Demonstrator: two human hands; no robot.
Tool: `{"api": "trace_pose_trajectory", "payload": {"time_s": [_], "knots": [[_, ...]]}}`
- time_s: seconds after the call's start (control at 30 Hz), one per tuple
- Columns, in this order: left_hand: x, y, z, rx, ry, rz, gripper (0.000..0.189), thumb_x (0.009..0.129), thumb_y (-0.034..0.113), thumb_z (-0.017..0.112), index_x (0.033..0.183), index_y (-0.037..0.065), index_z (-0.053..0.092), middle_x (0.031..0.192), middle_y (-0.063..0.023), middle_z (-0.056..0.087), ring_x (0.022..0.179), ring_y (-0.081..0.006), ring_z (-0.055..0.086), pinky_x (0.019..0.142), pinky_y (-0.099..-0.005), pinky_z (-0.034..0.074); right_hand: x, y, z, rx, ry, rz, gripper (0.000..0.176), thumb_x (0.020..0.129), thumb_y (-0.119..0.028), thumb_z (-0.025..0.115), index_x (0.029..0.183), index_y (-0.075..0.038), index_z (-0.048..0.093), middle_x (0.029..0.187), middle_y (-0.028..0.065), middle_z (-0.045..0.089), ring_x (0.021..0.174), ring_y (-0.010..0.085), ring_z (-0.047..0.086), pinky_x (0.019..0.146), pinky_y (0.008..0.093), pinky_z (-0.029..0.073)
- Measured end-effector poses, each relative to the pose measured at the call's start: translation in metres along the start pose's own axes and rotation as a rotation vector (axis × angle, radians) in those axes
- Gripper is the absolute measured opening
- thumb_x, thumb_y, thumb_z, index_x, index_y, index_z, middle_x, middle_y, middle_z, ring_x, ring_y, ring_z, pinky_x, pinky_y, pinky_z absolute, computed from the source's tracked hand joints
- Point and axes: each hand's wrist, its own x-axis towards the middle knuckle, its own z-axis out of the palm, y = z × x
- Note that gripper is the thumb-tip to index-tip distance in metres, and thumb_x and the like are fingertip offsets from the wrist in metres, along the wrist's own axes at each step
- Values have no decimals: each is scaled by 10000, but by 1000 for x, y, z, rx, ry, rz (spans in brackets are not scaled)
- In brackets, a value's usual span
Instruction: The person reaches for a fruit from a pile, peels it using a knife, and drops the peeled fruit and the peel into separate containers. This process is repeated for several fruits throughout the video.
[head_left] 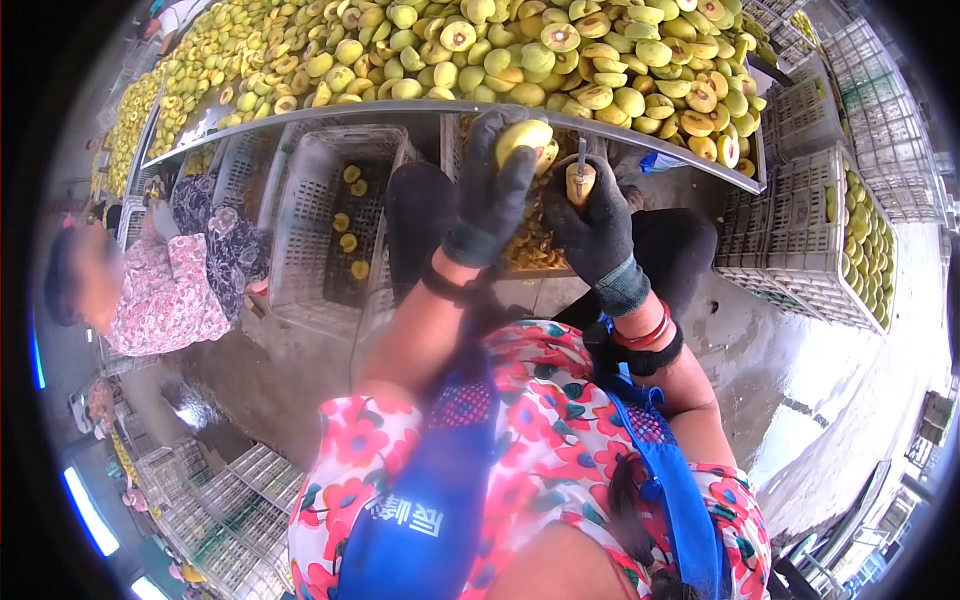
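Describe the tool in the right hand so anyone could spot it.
Start at the metal-rimmed table heaped with fruit. By its near edge, the gloved right hand grips the tool. Its thin metal tip and tan handle set it apart from the fruit.

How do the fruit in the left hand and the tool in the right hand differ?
Color: the fruit is yellow-green; the tool has a tan handle and grey metal tip.
Shape: the fruit is rounded, while the tool narrows to a thin tip.
Holder: the left hand has the fruit; the right hand has the tool, tip up in the picture.
Shared: both are held in dark-gloved hands.
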Motion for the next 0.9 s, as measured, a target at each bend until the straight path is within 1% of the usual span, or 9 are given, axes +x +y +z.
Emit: {"api": "trace_pose_trajectory", "payload": {"time_s": [0.03, 0.13, 0.27, 0.37, 0.47, 0.67, 0.77, 0.83, 0.9], "knots": [[-1, -2, -3, 37, -10, 12, 419, 885, 349, 478, 1122, 4, 482, 1043, -135, 556, 964, -209, 547, 848, -322, 442, -1, -3, -2, -40, -8, -3, 281, 814, -6, 587, 1068, -44, 475, 806, 15, 549, 662, 53, 515, 561, 219, 451], [-4, -10, -1, -225, 3, -73, 465, 899, 399, 434, 1127, -2, 492, 1047, -138, 561, 967, -205, 554, 853, -323, 447, -1, -4, -2, -202, -10, -88, 269, 810, -24, 599, 1052, -42, 483, 752, 17, 550, 642, 58, 515, 554, 229, 450], [-3, -13, -1, -200, -24, -12, 485, 913, 414, 408, 1138, -7, 492, 1058, -141, 566, 975, -211, 565, 858, -331, 454, -4, -1, 4, -172, -58, 117, 248, 808, -39, 602, 1030, -36, 493, 707, 16, 539, 607, 60, 501, 513, 246, 434], [-2, -17, -2, -128, -63, 49, 483, 920, 419, 401, 1124, -8, 497, 1053, -143, 578, 952, -216, 580, 848, -331, 461, -4, 4, 3, -151, -98, 29, 253, 812, -42, 600, 1038, -39, 485, 708, 14, 538, 597, 60, 495, 494, 249, 426], [-2, -12, 1, -162, -55, 27, 473, 919, 419, 417, 1100, -8, 509, 1034, -142, 591, 908, -213, 596, 829, -329, 470, -7, -6, -1, 239, -203, 317, 260, 814, -41, 596, 1046, -45, 478, 703, 2, 532, 590, 58, 502, 482, 249, 420], [-5, -17, 6, -139, 16, 30, 445, 906, 407, 473, 1065, -4, 530, 1008, -129, 606, 863, -205, 606, 785, -326, 483, -9, 4, 11, -289, -67, -31, 268, 813, -26, 565, 1064, -45, 474, 734, -1, 547, 553, 74, 524, 446, 234, 405], [-5, -17, 6, -39, 9, 112, 438, 900, 402, 484, 1075, 3, 529, 1002, -122, 608, 868, -209, 604, 773, -321, 483, -10, -4, 11, 136, -167, 209, 265, 808, -27, 560, 1059, -37, 474, 739, 13, 552, 538, 82, 524, 439, 229, 403], [-4, -21, 4, 54, -4, 167, 436, 898, 401, 488, 1084, 8, 527, 1002, -120, 605, 872, -214, 603, 766, -317, 482, -7, -9, 7, 274, -215, 290, 266, 808, -25, 558, 1059, -36, 471, 733, 17, 550, 530, 83, 521, 432, 229, 401], [-4, -22, 5, 22, -22, 151, 430, 896, 395, 494, 1091, 13, 525, 1006, -120, 600, 876, -220, 602, 770, -321, 480, -7, -5, 8, 214, -195, 207, 268, 808, -22, 553, 1061, -38, 467, 727, 20, 545, 514, 85, 516, 421, 227, 397]]}}
